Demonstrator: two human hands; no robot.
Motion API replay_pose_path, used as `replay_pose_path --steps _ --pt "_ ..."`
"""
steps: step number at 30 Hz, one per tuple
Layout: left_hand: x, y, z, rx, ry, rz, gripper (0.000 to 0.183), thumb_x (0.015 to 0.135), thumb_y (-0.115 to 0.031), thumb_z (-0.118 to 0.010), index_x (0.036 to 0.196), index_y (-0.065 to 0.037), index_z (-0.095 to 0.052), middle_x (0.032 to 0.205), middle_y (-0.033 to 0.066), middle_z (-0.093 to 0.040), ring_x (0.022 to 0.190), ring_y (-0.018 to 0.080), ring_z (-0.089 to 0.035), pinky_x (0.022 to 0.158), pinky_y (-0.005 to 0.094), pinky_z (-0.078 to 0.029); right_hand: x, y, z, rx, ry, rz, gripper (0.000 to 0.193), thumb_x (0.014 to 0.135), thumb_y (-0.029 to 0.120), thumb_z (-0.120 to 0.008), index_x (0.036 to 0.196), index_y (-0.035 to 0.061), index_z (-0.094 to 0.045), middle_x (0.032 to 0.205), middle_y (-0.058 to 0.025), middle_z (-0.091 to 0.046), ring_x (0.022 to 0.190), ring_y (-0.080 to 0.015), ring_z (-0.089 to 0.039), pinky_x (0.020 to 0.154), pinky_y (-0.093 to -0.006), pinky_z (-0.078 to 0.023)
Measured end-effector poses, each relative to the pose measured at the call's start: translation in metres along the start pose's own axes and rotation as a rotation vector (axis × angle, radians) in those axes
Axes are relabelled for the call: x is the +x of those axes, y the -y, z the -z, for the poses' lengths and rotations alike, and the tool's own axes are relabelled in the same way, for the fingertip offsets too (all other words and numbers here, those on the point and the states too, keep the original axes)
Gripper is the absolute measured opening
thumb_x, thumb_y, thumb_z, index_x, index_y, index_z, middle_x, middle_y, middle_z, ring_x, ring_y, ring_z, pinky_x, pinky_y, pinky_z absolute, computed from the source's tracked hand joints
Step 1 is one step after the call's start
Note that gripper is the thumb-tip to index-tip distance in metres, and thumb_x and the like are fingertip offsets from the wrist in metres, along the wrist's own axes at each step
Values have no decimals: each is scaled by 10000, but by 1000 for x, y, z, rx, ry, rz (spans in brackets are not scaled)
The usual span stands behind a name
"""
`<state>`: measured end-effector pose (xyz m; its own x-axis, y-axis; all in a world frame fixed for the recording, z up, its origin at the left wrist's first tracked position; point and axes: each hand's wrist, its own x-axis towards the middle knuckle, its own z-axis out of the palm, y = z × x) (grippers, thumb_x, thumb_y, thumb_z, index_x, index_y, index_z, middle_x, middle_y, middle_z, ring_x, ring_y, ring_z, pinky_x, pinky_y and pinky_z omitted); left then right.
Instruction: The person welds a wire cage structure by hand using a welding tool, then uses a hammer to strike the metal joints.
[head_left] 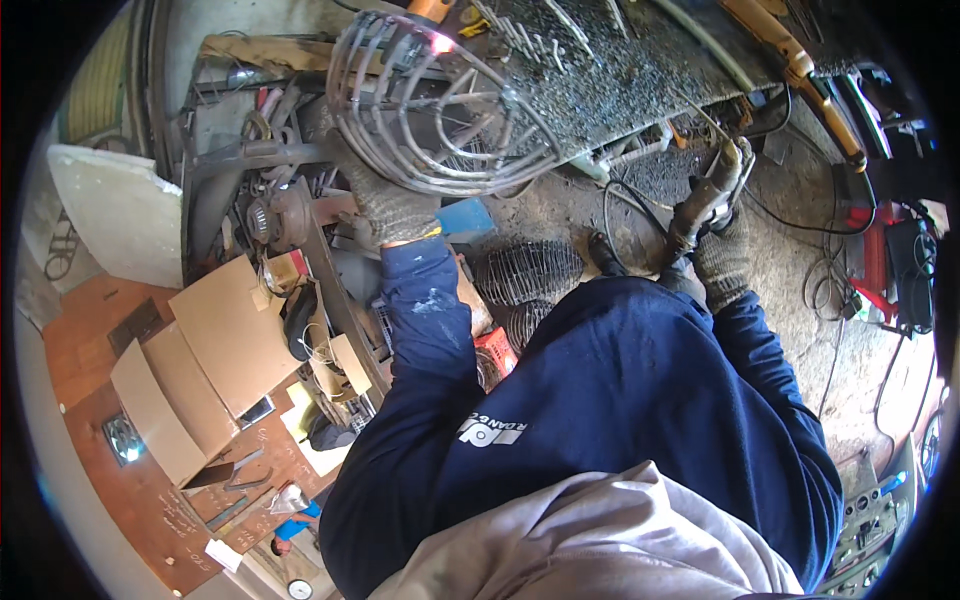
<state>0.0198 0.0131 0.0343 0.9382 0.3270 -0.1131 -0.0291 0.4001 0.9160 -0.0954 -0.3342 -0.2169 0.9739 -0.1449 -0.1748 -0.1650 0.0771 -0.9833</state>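
A domed cage of bent metal rods [500,185] sits at the edge of the worktable, tilted, with a small pink-white glowing spot near its top. My left hand [395,205], in a grey knitted glove, is closed on the cage's lower left side; its fingertips are partly hidden behind the rods. Farther right, my right hand [725,262] wears a similar glove and grips a worn welding electrode holder [708,200]. A thin electrode [703,113] points from the holder's jaws up and left, apart from the cage.
Loose rods [535,45] lie on the gritty worktable [620,90]. An orange-handled tool [800,70] lies at far right, and cables [640,205] loop below. More wire cages [528,272] stand on the floor. Cardboard boxes [225,340] and a cluttered shelf are at left.
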Motion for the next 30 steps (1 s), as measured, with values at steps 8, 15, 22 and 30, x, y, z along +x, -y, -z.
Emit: replay_pose_path --steps 8,15,22,30 --pt "49 69 148 -329 397 -66 630 902 -543 -421 1431 -203 -369 1453 62 -401 1329 297 -361 1079 577 -259 -18 54 -21 -65 -28 -2 486 790 75 -680 1240 48 -498 1124 -77 -622 1036 -177 -593 894 -315 -460" --pt "40 84 153 -257 142 -25 634 908 -528 -430 1435 -181 -374 1432 67 -436 1293 275 -410 1065 537 -299 -16 54 -20 -20 -44 -4 465 780 100 -699 1206 51 -518 1071 -67 -637 993 -165 -608 871 -300 -469" --pt "-12 14 15 -280 30 11 550 933 -525 -455 1337 -153 -482 1373 67 -497 1254 267 -453 1086 482 -323 -13 66 -20 45 -41 -75 465 782 71 -697 1208 43 -511 1096 -67 -634 1000 -165 -603 886 -302 -461" --pt "-23 -5 2 -271 36 31 657 890 -625 -484 1357 -163 -484 1386 68 -489 1250 302 -459 1066 521 -339 -13 70 -22 -134 -69 32 473 799 80 -677 1240 38 -510 1122 -83 -639 1049 -171 -596 913 -301 -446"
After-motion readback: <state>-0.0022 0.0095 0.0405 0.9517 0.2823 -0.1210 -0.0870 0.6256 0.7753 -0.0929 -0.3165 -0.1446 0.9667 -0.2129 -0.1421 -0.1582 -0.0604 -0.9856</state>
